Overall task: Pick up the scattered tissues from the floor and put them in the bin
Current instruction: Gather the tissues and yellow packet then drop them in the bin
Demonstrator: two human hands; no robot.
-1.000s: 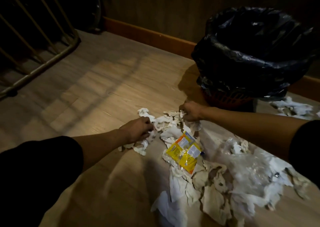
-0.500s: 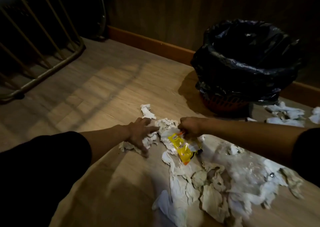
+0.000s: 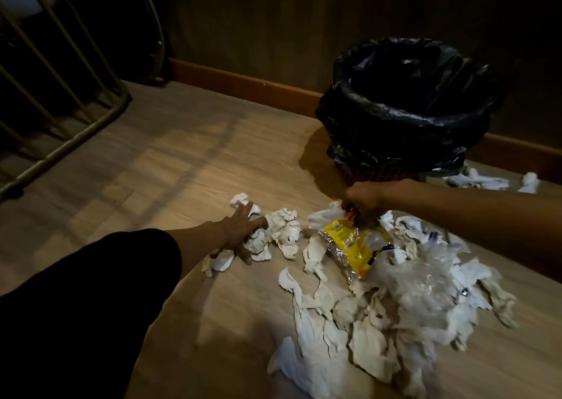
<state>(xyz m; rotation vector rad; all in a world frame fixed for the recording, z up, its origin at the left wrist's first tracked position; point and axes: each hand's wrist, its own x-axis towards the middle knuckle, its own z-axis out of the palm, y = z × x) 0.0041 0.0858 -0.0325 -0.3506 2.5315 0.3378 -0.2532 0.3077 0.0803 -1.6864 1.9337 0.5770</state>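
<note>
A big heap of white tissues [image 3: 380, 322] lies on the wooden floor at lower right, mixed with clear plastic film [image 3: 425, 280]. My left hand [image 3: 240, 231] rests flat with fingers spread on a small cluster of crumpled tissues [image 3: 282, 231]. My right hand [image 3: 363, 201] is closed on the top of a yellow wrapper [image 3: 349, 243] and some tissue, lifted slightly off the heap. The bin [image 3: 404, 115], lined with a black bag, stands just behind my right hand against the wall.
More tissues [image 3: 477, 181] lie to the right of the bin by the skirting board. A metal railing [image 3: 70, 94] stands at the far left. Bare wooden floor [image 3: 167, 161] stretches between the railing and the tissues.
My left hand has opened from a fist and spread over the small tissue cluster. My right hand has pulled the yellow wrapper up and toward the bin.
</note>
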